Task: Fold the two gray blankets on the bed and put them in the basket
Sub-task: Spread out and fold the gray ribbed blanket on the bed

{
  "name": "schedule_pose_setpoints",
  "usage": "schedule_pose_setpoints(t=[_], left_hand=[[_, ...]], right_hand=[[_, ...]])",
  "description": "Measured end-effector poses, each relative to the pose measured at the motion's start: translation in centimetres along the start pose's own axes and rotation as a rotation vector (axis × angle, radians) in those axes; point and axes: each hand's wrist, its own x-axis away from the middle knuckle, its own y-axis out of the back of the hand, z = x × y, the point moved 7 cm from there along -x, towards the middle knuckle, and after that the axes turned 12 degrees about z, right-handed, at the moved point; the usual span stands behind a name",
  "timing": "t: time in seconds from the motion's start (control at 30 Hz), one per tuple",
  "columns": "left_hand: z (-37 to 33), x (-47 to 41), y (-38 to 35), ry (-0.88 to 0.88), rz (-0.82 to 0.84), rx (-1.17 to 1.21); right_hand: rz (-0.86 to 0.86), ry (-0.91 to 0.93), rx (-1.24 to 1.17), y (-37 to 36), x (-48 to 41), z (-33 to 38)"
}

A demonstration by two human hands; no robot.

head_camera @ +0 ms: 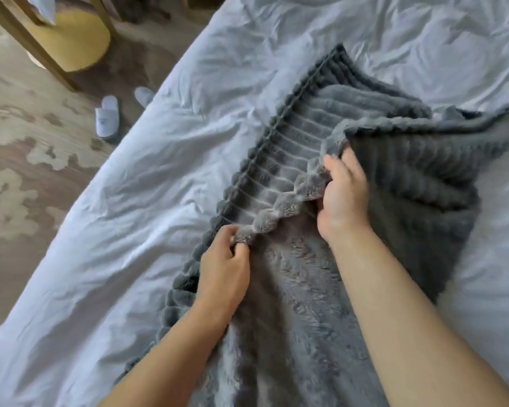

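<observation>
1. A person's left hand (222, 271) pinches a folded edge of the gray blanket (300, 304).
2. The right hand (343, 195) grips the same edge farther along.
3. The blanket lies on the bed (159, 160); slippers (108, 116) sit on the floor.

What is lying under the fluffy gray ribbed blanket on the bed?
The fluffy gray ribbed blanket lies on a wrinkled pale blue bed sheet, visible around it. Anything else beneath it is hidden.
</observation>
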Motion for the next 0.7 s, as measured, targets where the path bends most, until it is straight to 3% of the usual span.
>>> schedule_pose_setpoints(t=[0.07, 0.1, 0.17, 0.23, 0.3, 0.4, 0.5, 0.6, 0.7], left_hand=[[2.9, -1.3, 2.9, 0.129, -0.094, -0.046], [5.2, -2.1, 3.6, 0.249, -0.059, -0.152], [9.9, -2.9, 3.5, 0.499, 0.2, -0.433], [11.9, -3.4, 3.5, 0.59, 0.355, -0.579], [10.8, -5.2, 3.6, 0.495, 0.291, -0.509], [6.8, -9.7, 2.4, 0.254, 0.153, -0.422], [2.6, -14.9, -0.6, 0.121, 0.132, -0.344], [-0.1, -18.7, -4.1, 0.105, 0.204, -0.207], [-1.7, -19.0, -7.1, 0.07, 0.277, -0.272]], right_hand=[[0.152, -0.126, 0.157, -3.9, -1.2, -2.9], [0.248, -0.231, 0.247, -5.3, -1.4, -5.0], [0.434, -0.473, 0.464, -6.1, -0.9, -9.4], [0.495, -0.548, 0.637, -4.0, -0.4, -11.2], [0.384, -0.463, 0.66, -0.1, -0.9, -10.2], [0.043, -0.292, 0.736, 7.6, -2.2, -6.6], [-0.205, -0.151, 0.832, 13.1, -4.0, -3.4], [-0.094, -0.125, 0.854, 13.9, -6.0, -3.4], [0.133, -0.35, 0.908, 13.6, -4.9, -7.1]])
